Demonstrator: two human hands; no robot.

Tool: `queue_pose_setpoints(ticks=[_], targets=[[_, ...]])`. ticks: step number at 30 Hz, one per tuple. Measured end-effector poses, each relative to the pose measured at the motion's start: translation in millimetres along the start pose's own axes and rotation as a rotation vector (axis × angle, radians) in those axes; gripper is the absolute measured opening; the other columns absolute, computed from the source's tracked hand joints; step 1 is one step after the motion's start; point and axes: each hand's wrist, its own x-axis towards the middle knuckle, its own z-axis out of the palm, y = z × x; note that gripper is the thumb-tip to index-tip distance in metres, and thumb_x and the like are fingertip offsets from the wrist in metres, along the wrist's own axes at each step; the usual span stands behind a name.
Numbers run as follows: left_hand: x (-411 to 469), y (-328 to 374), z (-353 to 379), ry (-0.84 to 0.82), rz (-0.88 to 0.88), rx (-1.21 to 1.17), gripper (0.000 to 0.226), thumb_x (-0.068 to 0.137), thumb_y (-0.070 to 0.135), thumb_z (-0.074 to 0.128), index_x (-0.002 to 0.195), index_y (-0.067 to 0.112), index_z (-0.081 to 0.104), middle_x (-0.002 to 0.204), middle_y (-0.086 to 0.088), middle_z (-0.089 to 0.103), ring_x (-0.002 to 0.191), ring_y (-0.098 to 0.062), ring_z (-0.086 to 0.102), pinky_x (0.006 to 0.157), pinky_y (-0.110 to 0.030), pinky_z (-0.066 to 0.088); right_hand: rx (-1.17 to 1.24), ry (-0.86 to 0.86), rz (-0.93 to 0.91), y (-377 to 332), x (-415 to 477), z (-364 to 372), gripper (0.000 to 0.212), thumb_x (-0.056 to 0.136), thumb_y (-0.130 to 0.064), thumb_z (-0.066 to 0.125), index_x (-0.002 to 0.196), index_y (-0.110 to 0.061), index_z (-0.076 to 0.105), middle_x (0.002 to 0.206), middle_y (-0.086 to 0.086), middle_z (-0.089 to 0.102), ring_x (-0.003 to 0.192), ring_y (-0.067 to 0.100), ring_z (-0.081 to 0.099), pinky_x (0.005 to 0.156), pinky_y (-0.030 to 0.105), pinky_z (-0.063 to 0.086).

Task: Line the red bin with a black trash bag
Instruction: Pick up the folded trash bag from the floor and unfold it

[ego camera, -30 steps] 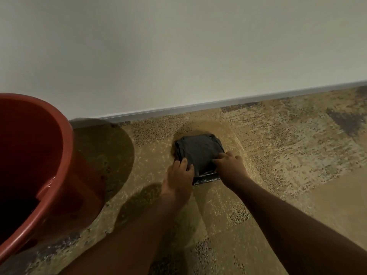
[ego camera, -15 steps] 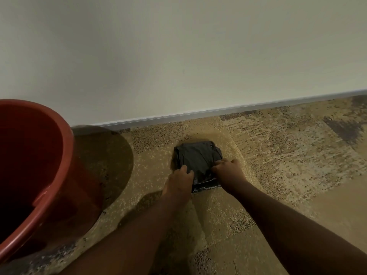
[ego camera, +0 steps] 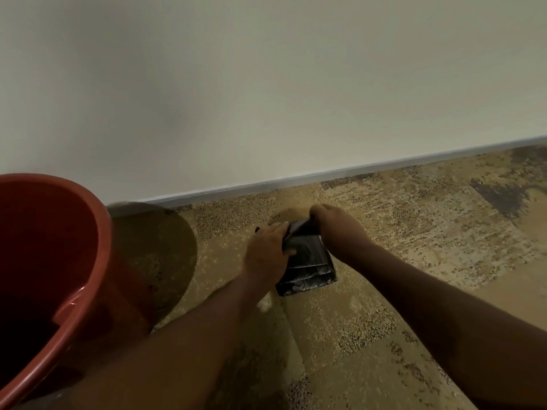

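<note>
A folded black trash bag (ego camera: pixel 307 264) hangs just above the patterned carpet, gripped at its top edge by both hands. My left hand (ego camera: pixel 266 253) holds its upper left side. My right hand (ego camera: pixel 337 229) pinches its upper right corner, fingers curled over it. The bag's lower folded part hangs free between my forearms. The red bin (ego camera: pixel 88 261) stands at the far left, open and upright, its inside dark and only partly in frame.
A pale wall with a thin white baseboard (ego camera: pixel 325 173) runs across the view just behind the bag. Tan and brown mottled carpet (ego camera: pixel 429 232) stretches to the right and toward me.
The bag lay flat on the carpet with both hands on its near edge; now both hands have taken hold of it and lifted its top, and it hangs folded.
</note>
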Motion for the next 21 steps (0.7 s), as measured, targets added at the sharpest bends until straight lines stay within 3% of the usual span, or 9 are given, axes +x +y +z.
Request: queue_pose_setpoints(ticks=[2,4,7,9,11,13,15,18,21], targets=[[5,9,-12,0.1,-0.045,-0.175,0.027,0.095,0.019,0.049,0.117,0.018,0.065,0.098,-0.005,0.071,0.085,-0.022,0.066,0.078,-0.037,0.055,0.085,0.05,0.006,-6,5,-13,0.015,0.093,-0.013,0.051,0.106,-0.009,0.057,0.106,0.011,0.063,0.083,0.016,0.053,0.063,0.018,0.041],[17,20,-32,0.138,-0.111,-0.296,0.025,0.096,0.018,0.05,0.109,0.008,0.068,0.087,-0.009,0.067,0.077,-0.025,0.061,0.07,-0.032,0.05,0.245,0.174,0.058,-10,11,-32,0.029,0.093,-0.018,0.053,0.121,-0.009,0.053,0.12,0.012,0.058,0.101,0.021,0.055,0.08,0.024,0.048],[34,28,-53,0.119,-0.3,-0.629,0.019,0.093,0.021,0.055,0.093,0.006,0.068,0.085,-0.009,0.061,0.081,-0.023,0.058,0.073,-0.031,0.044,0.497,0.344,0.27,-1,14,-45,0.067,0.086,-0.037,0.065,0.139,-0.009,0.034,0.139,0.018,0.043,0.126,0.029,0.045,0.102,0.045,0.045],[39,30,-62,0.081,-0.42,-0.938,0.012,0.09,0.024,0.061,0.092,0.015,0.069,0.097,-0.007,0.069,0.095,-0.026,0.065,0.085,-0.037,0.051,0.645,0.288,0.476,7,12,-45,0.081,0.082,-0.043,0.068,0.143,-0.009,0.025,0.144,0.023,0.039,0.131,0.035,0.041,0.104,0.053,0.041],[40,30,-66,0.05,-0.457,-1.067,0.025,0.09,0.025,0.061,0.11,0.012,0.067,0.11,-0.006,0.07,0.103,-0.026,0.065,0.092,-0.041,0.052,0.797,0.124,0.628,12,6,-41,0.076,0.082,-0.04,0.069,0.14,-0.009,0.031,0.137,0.025,0.047,0.123,0.037,0.05,0.098,0.054,0.047],[36,30,-69,0.056,-0.468,-1.128,0.034,0.091,0.023,0.061,0.121,0.008,0.063,0.116,-0.007,0.068,0.104,-0.026,0.065,0.093,-0.042,0.052,0.927,-0.014,0.669,6,-1,-40,0.052,0.087,-0.032,0.065,0.127,-0.003,0.049,0.118,0.017,0.063,0.108,0.031,0.061,0.088,0.048,0.051],[32,30,-69,0.068,-0.491,-1.163,0.034,0.09,0.023,0.063,0.12,0.007,0.064,0.115,-0.009,0.069,0.104,-0.027,0.065,0.092,-0.043,0.052,1.137,-0.066,0.666,-2,-5,-41,0.031,0.091,-0.026,0.061,0.111,-0.002,0.061,0.102,0.011,0.068,0.096,0.025,0.065,0.085,0.047,0.052],[27,22,-65,0.1,-0.515,-1.146,0.026,0.087,0.023,0.065,0.11,0.011,0.068,0.111,-0.009,0.071,0.102,-0.027,0.066,0.093,-0.045,0.053,1.34,-0.089,0.651,-10,-4,-46,0.015,0.092,-0.022,0.059,0.096,-0.007,0.059,0.092,0.008,0.067,0.087,0.022,0.064,0.073,0.042,0.055],[21,20,-66,0.136,-0.567,-1.066,0.033,0.078,0.031,0.071,0.104,0.011,0.067,0.11,-0.013,0.07,0.101,-0.03,0.067,0.092,-0.052,0.053,1.424,-0.069,0.639,-17,-1,-53,0.012,0.094,-0.016,0.055,0.104,-0.009,0.054,0.097,0.012,0.065,0.087,0.023,0.064,0.062,0.037,0.055]])
